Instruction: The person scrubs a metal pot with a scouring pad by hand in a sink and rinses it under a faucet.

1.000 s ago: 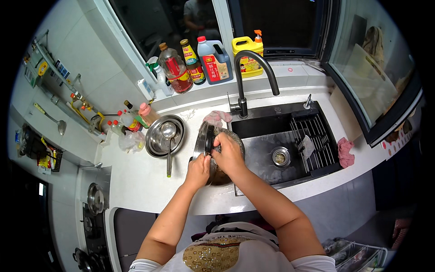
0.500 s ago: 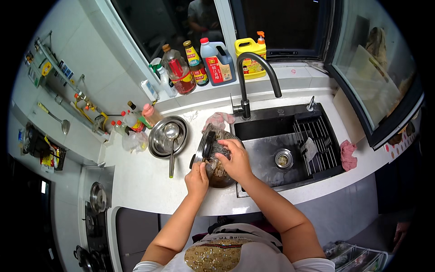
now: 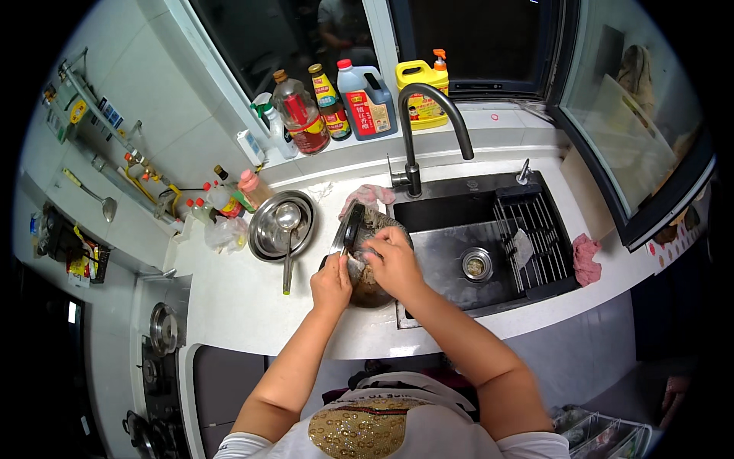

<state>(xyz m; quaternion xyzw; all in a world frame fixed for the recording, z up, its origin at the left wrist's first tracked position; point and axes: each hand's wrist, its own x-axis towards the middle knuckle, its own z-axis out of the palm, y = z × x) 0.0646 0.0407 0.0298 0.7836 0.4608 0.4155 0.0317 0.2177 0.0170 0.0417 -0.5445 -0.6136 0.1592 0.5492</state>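
Note:
My left hand [image 3: 331, 284] is closed on the near edge of what looks like a pot lid, with a shiny metal rim and a black handle [image 3: 352, 225]. It is tilted steeply above a round, brownish, wet-looking vessel [image 3: 370, 294] on the counter, left of the sink. The fingers of my right hand [image 3: 396, 264] are bent and pinched together against the lid's inner side. A grey wad, like a scouring pad, seems to be under them, mostly hidden. Behind my hands, a grey textured surface shows; I cannot tell what it is.
A steel bowl [image 3: 261, 239] with a ladle [image 3: 288, 245] across it stands to the left. On the right is a black sink [image 3: 443, 279] with a faucet [image 3: 414, 164] and drying rack [image 3: 541, 245]. A pink cloth [image 3: 370, 196] lies behind; bottles [image 3: 367, 103] line the sill.
My right hand has shifted slightly across the lid with its fingers drawn closer together, and the grey wad is now less visible. My left hand keeps its grip.

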